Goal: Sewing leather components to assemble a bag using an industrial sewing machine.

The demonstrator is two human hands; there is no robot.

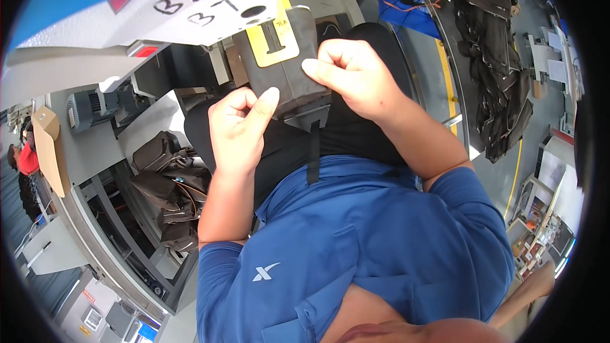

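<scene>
A dark grey-brown fabric piece (289, 82), like a bag panel, hangs in front of my lap below the machine. My left hand (241, 127) is closed at its lower left edge, thumb stretched along the top and fingers curled under. On its right side my right hand (359, 76) is closed in a pinch, with thumb and curled fingers at the edge. Against the upper part of the fabric sits a yellow card (273, 41) with a black mark; I cannot tell whether it is fixed there. My fingers hide the edges they grip.
A white machine body (184, 16) with a blue top edge overhangs the upper left. Dark bags (168, 181) are piled low on my left, beside a grey motor (92, 111). More dark bags (492, 63) lie heaped along the right, near a blue bin (406, 6).
</scene>
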